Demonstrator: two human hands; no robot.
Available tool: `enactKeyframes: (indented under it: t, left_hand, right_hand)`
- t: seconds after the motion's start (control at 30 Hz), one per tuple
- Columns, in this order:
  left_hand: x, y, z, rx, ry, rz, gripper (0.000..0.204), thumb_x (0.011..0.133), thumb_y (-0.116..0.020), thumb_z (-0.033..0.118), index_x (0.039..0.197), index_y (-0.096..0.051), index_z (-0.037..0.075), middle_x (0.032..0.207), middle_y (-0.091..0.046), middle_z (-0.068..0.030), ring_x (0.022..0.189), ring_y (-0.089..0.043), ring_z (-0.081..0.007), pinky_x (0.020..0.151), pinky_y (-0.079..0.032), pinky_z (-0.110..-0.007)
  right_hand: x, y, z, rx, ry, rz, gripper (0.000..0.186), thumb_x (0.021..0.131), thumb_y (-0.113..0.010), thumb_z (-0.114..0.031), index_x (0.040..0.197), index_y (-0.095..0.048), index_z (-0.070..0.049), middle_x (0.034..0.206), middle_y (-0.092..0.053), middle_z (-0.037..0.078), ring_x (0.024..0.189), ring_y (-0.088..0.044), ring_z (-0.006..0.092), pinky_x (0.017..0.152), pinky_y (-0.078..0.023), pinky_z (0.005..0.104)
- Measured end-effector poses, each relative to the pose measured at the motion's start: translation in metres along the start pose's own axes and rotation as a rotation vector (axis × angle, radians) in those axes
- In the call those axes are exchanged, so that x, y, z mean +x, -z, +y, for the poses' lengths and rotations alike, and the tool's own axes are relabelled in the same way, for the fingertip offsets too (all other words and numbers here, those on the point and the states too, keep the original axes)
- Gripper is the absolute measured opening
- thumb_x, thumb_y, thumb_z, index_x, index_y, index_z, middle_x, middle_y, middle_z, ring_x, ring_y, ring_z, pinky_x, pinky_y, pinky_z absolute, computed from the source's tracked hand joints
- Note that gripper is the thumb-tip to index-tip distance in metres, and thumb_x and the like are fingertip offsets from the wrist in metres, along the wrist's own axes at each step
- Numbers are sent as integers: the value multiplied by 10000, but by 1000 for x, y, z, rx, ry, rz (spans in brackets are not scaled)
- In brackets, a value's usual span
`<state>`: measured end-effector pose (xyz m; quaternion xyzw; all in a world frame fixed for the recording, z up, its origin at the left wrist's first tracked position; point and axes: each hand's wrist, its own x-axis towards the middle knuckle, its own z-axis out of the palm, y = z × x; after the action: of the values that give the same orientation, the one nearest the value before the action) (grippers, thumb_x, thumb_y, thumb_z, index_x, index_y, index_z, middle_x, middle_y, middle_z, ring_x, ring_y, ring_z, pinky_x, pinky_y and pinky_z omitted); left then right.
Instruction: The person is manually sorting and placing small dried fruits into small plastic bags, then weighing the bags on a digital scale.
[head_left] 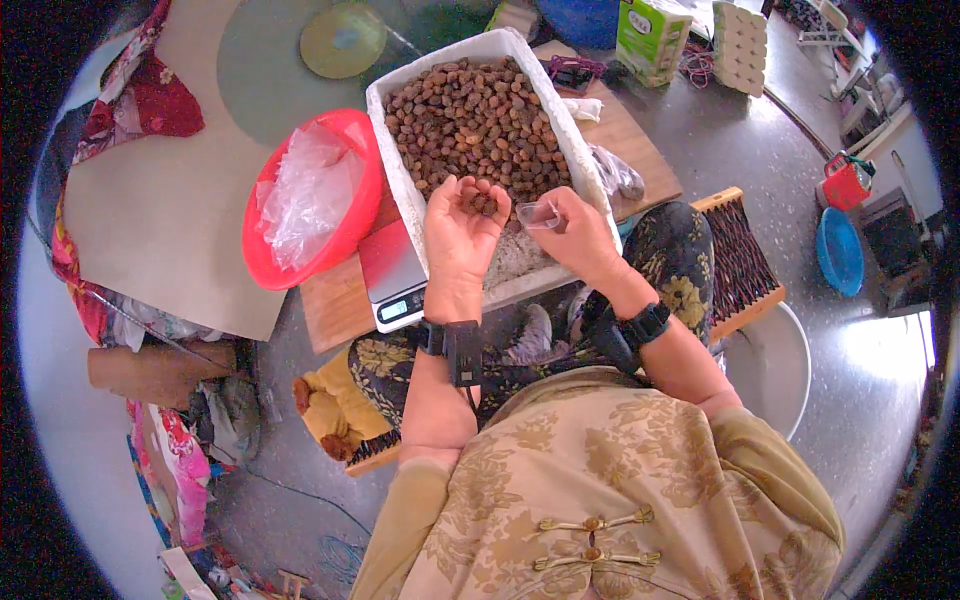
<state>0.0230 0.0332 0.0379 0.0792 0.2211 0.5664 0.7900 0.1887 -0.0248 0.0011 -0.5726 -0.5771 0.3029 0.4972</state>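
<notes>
A white foam box (379, 110) holds a heap of small, brown, rough nut-like pieces (470, 115). Over its near end, my left hand (462, 235) is turned palm up with the fingers curled, cupping a few of these brown pieces (480, 203). My right hand (580, 238) is beside it, thumb and fingers pinching a small clear plastic cup (540, 214), whose inside I cannot make out. Left of the box, a red plastic basin (262, 252) holds crumpled clear plastic bags (312, 190). A digital scale (398, 308) with a lit display stands between basin and my left forearm.
Box, basin and scale rest on a low wooden board (325, 305). Beyond it are a green-and-white package (650, 42) and an egg tray (740, 48). A blue basin (840, 252) and red container (848, 182) stand at far right. A white tub (785, 370) sits behind my right knee.
</notes>
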Motion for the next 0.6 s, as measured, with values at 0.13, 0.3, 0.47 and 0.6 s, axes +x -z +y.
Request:
enactKeyframes:
  t: [0.13,0.3,0.47,0.6]
  left_hand:
    - [-7,-17,-5,8,-38,9,212,917,-644,241,860,-598,43,825,-624,-110,830,-621,-283,807,-561,-461]
    - [-6,-25,-20,87,-116,41,228,924,-633,269,850,-603,55,815,-627,-109,817,-622,-276,818,-554,-466]
    - [0,-26,-31,180,-176,26,264,945,-601,319,841,-612,77,798,-633,-86,798,-626,-258,778,-548,-439]
    - [-3,-32,-39,344,-258,30,294,972,-557,341,846,-610,81,772,-636,-75,758,-624,-245,747,-529,-408]
  right_hand:
    - [0,0,-4,-23,12,-12,372,749,-797,-205,1017,-584,-60,884,-665,129,811,-671,290,705,-526,382]
    - [-1,2,-11,-43,-12,-40,370,755,-783,-194,1028,-579,-49,908,-670,155,852,-679,308,733,-534,396]
    - [-3,3,-15,-9,-49,-67,356,773,-767,-196,1034,-579,-45,916,-670,179,887,-680,332,762,-535,416]
    - [-3,3,-11,-11,-14,-50,357,784,-761,-214,1037,-581,-38,932,-670,200,913,-671,371,783,-531,433]
